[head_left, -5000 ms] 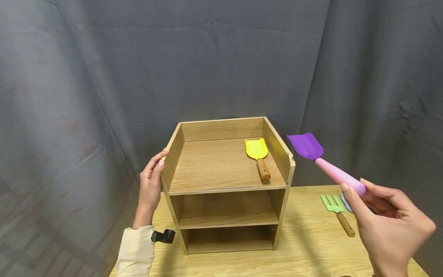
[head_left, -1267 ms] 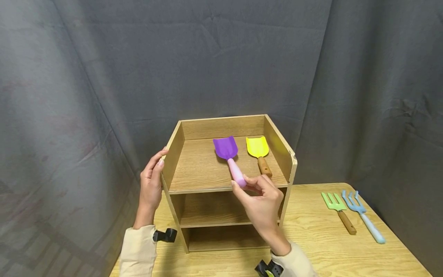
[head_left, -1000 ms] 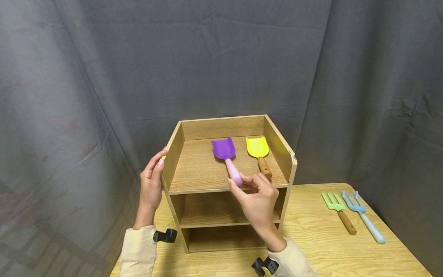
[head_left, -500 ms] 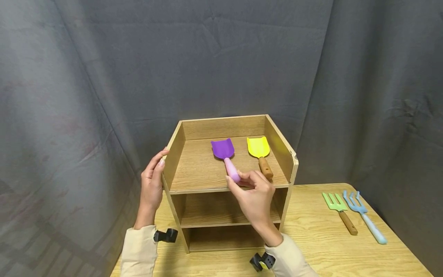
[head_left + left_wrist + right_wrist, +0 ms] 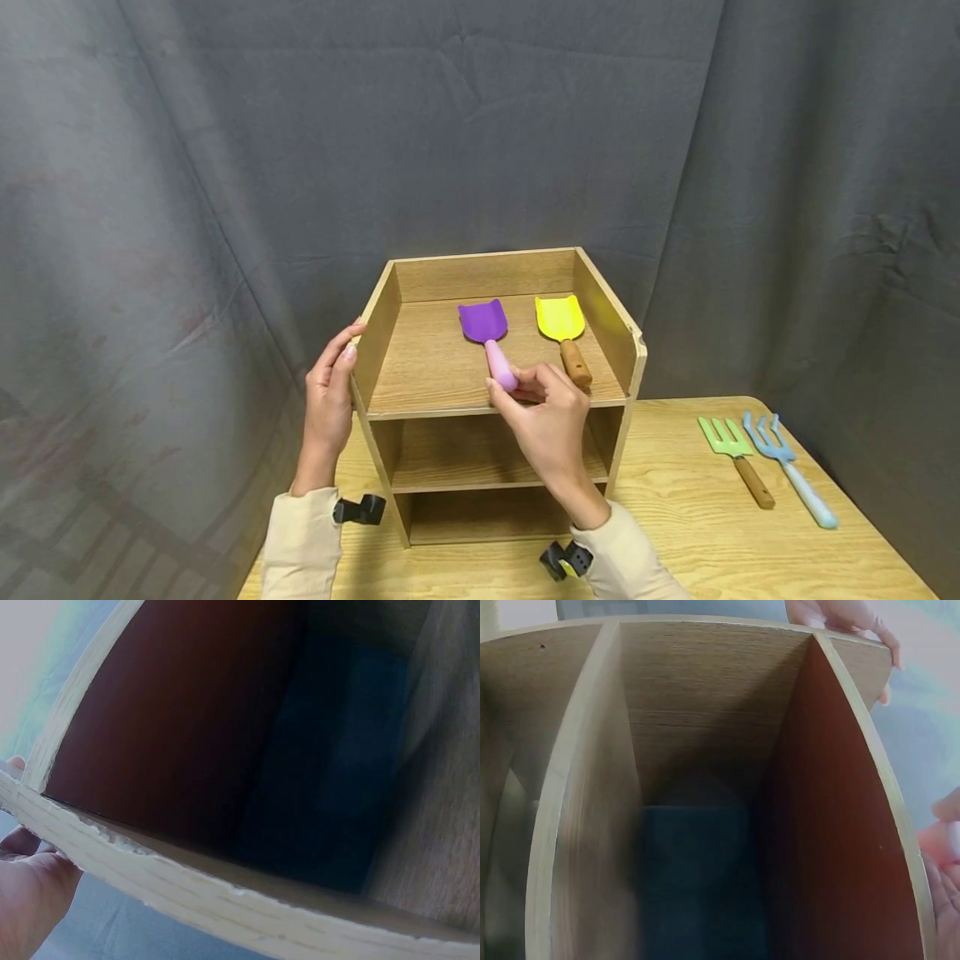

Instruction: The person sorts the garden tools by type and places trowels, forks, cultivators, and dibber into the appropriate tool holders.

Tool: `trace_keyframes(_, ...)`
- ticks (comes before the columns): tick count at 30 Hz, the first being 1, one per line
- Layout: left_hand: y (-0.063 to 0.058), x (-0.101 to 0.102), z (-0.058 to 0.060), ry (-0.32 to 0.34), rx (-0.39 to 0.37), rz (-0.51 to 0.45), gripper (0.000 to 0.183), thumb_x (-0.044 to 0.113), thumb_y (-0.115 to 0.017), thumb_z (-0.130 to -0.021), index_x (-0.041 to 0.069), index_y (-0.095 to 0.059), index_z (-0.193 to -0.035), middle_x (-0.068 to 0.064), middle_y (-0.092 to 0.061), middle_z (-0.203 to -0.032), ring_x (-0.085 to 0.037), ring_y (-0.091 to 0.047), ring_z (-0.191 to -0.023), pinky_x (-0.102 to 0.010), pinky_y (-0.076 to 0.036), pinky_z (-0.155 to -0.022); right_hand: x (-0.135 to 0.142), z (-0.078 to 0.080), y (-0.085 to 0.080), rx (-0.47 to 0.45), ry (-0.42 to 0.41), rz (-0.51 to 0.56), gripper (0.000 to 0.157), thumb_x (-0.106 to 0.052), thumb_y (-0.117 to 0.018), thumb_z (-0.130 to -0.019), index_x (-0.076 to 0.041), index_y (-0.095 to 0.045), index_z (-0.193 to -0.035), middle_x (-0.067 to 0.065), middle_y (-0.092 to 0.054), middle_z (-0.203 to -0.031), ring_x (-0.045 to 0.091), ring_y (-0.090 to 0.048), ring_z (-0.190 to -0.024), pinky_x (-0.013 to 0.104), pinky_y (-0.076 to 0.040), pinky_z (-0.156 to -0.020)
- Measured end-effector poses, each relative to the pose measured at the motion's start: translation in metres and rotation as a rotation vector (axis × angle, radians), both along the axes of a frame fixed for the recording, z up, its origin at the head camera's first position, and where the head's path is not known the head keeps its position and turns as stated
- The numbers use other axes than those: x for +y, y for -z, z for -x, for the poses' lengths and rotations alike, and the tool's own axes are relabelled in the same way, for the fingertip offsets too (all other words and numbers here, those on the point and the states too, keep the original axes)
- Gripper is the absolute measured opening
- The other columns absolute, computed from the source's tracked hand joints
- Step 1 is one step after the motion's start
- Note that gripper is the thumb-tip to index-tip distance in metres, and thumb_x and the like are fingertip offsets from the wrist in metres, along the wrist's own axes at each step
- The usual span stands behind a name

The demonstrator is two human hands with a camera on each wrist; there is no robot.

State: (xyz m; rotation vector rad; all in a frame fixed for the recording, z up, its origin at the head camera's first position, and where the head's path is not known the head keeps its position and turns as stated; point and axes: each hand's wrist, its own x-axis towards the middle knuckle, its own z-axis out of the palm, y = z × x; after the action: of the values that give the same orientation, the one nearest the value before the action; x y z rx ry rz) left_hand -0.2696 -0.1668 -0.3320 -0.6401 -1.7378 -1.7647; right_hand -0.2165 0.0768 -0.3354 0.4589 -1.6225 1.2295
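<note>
A purple toy shovel [image 5: 483, 321] with a pink handle lies on the top level of a wooden shelf unit [image 5: 435, 411], its blade toward the back. My right hand [image 5: 551, 425] pinches the handle's end between thumb and fingers, at the shelf's front edge. To its right rests a yellow shovel [image 5: 560, 320] with a wooden handle. My left hand [image 5: 327, 400] grips the unit's left side wall, thumb in front and fingers around the edge. That grip also shows in the right wrist view, where the left hand [image 5: 847, 615] holds the board's corner.
On the wooden table [image 5: 675, 533] to the right lie a green fork [image 5: 726, 437] with a wooden handle and a blue fork [image 5: 772, 442]. Two lower compartments open at the unit's front. Grey curtain [image 5: 480, 125] hangs behind and at both sides.
My right hand has carried the purple shovel from the right onto the top shelf, left of the yellow one. Lately its handle end has swung slightly left. The left hand has stayed put.
</note>
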Motion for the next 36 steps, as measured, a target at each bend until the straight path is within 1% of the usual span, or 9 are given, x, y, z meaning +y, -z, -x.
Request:
trace_keyframes(3,0.0,0.0,0.0,-0.004,0.001,0.006,0.035,0.015,-0.043,-0.103,-0.004,-0.056,-0.13,-0.012,-0.052,-0.138,-0.021,-0.048,-0.122,-0.027,-0.041,-0.094,0.003,0.01,0.011,-0.026,-0.011,-0.016,0.023,0.001,-0.086,-0.067,0.0,-0.068,-0.081,0.008,-0.065,-0.076,0.018,-0.067,-0.063,0.026,-0.054,-0.056)
trace_keyframes(6,0.0,0.0,0.0,-0.002,-0.004,0.008,0.035,0.015,-0.043,-0.104,-0.004,-0.055,-0.13,-0.012,-0.051,-0.139,-0.021,-0.049,-0.122,-0.027,-0.041,-0.094,0.004,0.012,0.013,-0.051,-0.007,-0.04,0.023,-0.005,-0.086,-0.069,-0.002,-0.068,-0.083,0.006,-0.065,-0.078,0.014,-0.067,-0.065,0.023,-0.054,-0.058)
trace_keyframes(14,0.0,-0.001,0.0,0.01,-0.008,-0.004,0.036,0.017,-0.043,-0.103,-0.004,-0.055,-0.131,-0.012,-0.051,-0.139,-0.022,-0.05,-0.119,-0.027,-0.043,-0.09,0.003,0.013,0.008,-0.087,0.026,-0.108,0.023,-0.006,-0.085,-0.069,-0.001,-0.067,-0.083,0.005,-0.065,-0.076,0.012,-0.065,-0.064,0.019,-0.052,-0.058)
trace_keyframes(20,0.0,0.0,0.001,0.03,-0.012,-0.024,0.036,0.016,-0.044,-0.103,-0.005,-0.055,-0.13,-0.013,-0.051,-0.139,-0.021,-0.051,-0.116,-0.027,-0.045,-0.087,-0.001,0.014,0.006,-0.108,0.02,-0.116,0.024,-0.007,-0.085,-0.068,-0.001,-0.067,-0.083,0.006,-0.066,-0.075,0.013,-0.066,-0.064,0.017,-0.051,-0.058)
trace_keyframes(24,0.001,0.0,0.001,0.026,-0.011,-0.023,0.035,0.015,-0.044,-0.103,-0.005,-0.054,-0.13,-0.014,-0.051,-0.139,-0.021,-0.05,-0.118,-0.027,-0.044,-0.089,-0.003,0.015,0.005,-0.128,0.016,-0.109,0.025,-0.008,-0.086,-0.068,-0.001,-0.067,-0.083,0.007,-0.067,-0.076,0.013,-0.066,-0.065,0.017,-0.051,-0.058)
trace_keyframes(30,0.001,0.0,0.0,0.017,-0.018,-0.012,0.036,0.016,-0.044,-0.104,-0.005,-0.054,-0.131,-0.012,-0.05,-0.14,-0.022,-0.048,-0.122,-0.028,-0.042,-0.093,-0.005,0.015,0.004,-0.158,0.035,-0.121,0.029,-0.012,-0.089,-0.067,-0.001,-0.067,-0.083,0.006,-0.067,-0.077,0.012,-0.067,-0.065,0.018,-0.052,-0.059)
trace_keyframes(36,0.001,-0.001,0.001,0.02,-0.018,-0.014,0.036,0.017,-0.044,-0.104,-0.005,-0.054,-0.131,-0.013,-0.05,-0.139,-0.022,-0.049,-0.12,-0.028,-0.043,-0.091,-0.006,0.017,0.003,-0.188,0.049,-0.143,0.029,-0.012,-0.089,-0.067,-0.001,-0.067,-0.084,0.007,-0.067,-0.077,0.013,-0.066,-0.065,0.021,-0.053,-0.06)
